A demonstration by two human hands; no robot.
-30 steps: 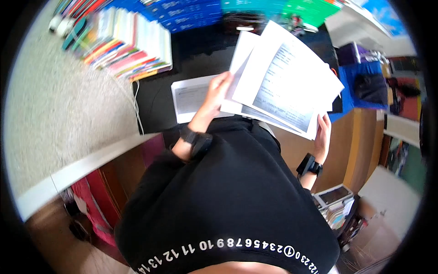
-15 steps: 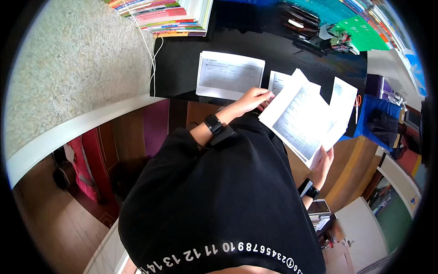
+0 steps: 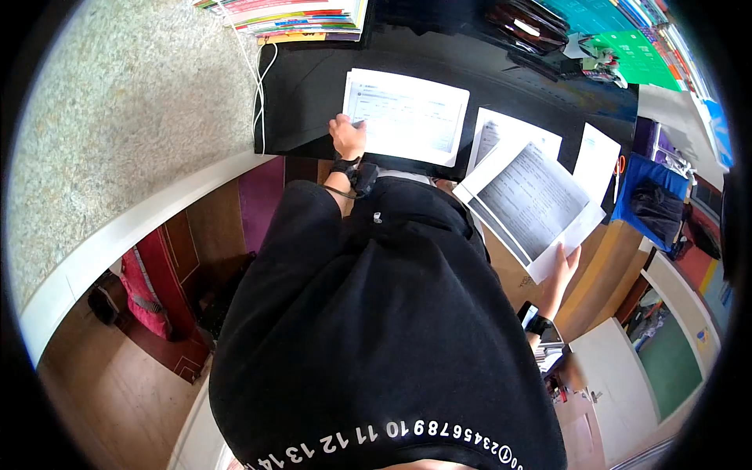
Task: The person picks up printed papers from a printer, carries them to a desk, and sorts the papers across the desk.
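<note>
Black desk [image 3: 301, 98]: ran across the upper part of the view, in front of the seated person, with papers lying on its near half.
Black top [image 3: 392, 313]: covered the person's torso and bore a curved row of white numbers near the neckline.
Blue bag [image 3: 627, 205]: was just beyond the right side of the desk, with something black against it.
Row of books [image 3: 309, 17]: stood at the desk's far left, partly cut off by the view.
Green panel [image 3: 634, 59]: stood at the far right, behind small items too jumbled to tell apart.
Held papers [image 3: 533, 204]: were fanned and tilted over the desk's near edge, a printed sheet uppermost; the print was too small to read.
Left paper stack [image 3: 411, 117]: lay on the desk in front of the person, printed side up.
Middle sheets [image 3: 501, 135]: lay on the desk, partly hidden by the held papers.
Right sheet [image 3: 597, 160]: lay near the desk's right side, beyond the held papers.
Right hand [image 3: 562, 270]: grasped the held papers at their near right edge.
Left hand [image 3: 347, 139]: was at the near left corner of the left paper stack, fingers bent and touching it; whether they pinched it, I cannot tell.
Scissors [image 3: 620, 166]: lay just beside the right sheet, orange handles showing.
White cable [image 3: 258, 98]: hung thinly over the desk's left edge.
</note>
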